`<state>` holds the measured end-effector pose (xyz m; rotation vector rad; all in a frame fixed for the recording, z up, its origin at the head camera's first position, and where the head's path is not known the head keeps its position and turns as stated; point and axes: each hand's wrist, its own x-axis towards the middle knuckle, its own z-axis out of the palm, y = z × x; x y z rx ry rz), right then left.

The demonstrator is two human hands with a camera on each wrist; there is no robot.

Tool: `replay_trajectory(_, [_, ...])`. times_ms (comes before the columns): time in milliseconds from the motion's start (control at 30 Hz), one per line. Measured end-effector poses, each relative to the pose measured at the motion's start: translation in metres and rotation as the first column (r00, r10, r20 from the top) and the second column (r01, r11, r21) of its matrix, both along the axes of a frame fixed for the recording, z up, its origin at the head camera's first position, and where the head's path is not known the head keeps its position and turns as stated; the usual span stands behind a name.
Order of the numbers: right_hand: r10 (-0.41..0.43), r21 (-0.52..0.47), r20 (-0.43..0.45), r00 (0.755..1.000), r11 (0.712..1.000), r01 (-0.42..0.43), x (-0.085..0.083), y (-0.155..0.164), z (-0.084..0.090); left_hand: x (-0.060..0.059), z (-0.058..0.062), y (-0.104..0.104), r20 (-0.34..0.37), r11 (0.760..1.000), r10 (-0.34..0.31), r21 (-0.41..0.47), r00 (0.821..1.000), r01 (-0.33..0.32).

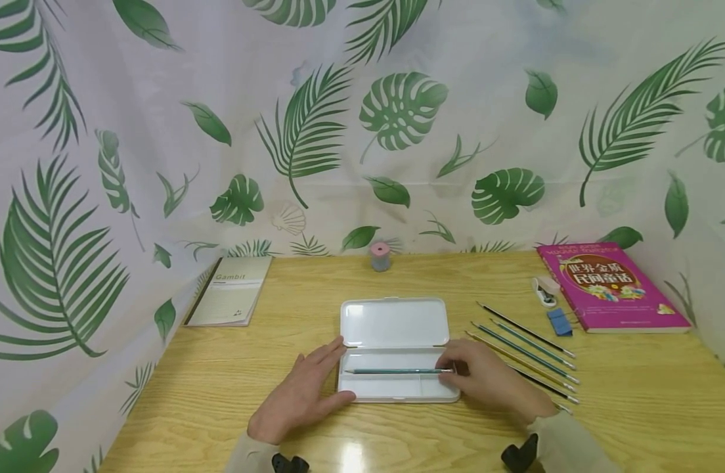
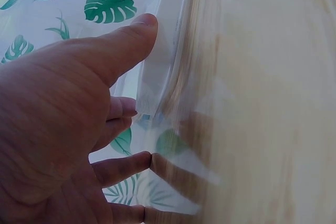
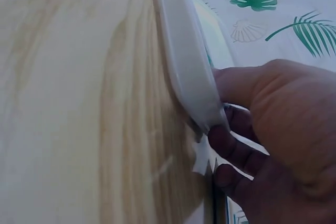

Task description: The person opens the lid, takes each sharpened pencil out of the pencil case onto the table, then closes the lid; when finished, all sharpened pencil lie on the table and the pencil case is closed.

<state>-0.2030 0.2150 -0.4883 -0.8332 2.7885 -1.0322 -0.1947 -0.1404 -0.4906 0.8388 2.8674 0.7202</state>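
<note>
A white pencil case (image 1: 392, 322) lies open on the wooden table (image 1: 220, 381), lid flat at the back and tray toward me. A teal pencil (image 1: 398, 371) lies lengthwise in the tray. My right hand (image 1: 451, 369) pinches the pencil's right end at the tray's right side. My left hand (image 1: 329, 374) lies flat on the table with straight fingers against the case's left edge and the thumb at its front corner. In the left wrist view the left hand (image 2: 63, 103) touches the case's edge (image 2: 163, 51). In the right wrist view the right hand (image 3: 273, 124) curls at the case's (image 3: 184, 61) end.
Several more pencils (image 1: 528, 348) lie loose right of the case. Beyond them are a blue binder clip (image 1: 559, 322), a small white object (image 1: 546, 289) and a pink book (image 1: 611, 286). A pink-topped pot (image 1: 380, 256) stands at the back, a Gambit notebook (image 1: 229, 289) far left. Leaf-print curtains surround the table.
</note>
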Motion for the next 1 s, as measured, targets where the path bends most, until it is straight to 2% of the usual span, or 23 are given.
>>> replay_trajectory(133, [-0.026,-0.063,0.004,1.000,0.998,0.026,0.001,0.001,-0.004,0.000,0.000,0.000,0.000,1.000,0.000,0.001,1.000,0.000])
replay_trajectory(333, [-0.067,-0.136,-0.055,0.996,0.989,0.059,0.003,0.000,-0.008,0.000,-0.001,0.000,-0.008,1.000,0.002,-0.011,1.000,-0.002])
replay_trajectory(600, [-0.130,-0.213,-0.121,0.984,0.972,0.102,0.008,0.000,-0.008,0.000,0.000,0.001,0.014,1.000,0.001,-0.007,1.000,-0.001])
replay_trajectory(833, [-0.193,-0.272,-0.072,0.979,0.948,0.167,0.016,0.009,-0.004,0.001,0.001,0.001,0.013,1.000,-0.007,0.001,1.000,0.007])
replay_trajectory(1000, [-0.239,-0.273,-0.102,0.966,0.940,0.203,0.024,0.019,-0.002,0.001,0.001,0.001,0.008,1.000,-0.009,-0.004,1.000,0.009])
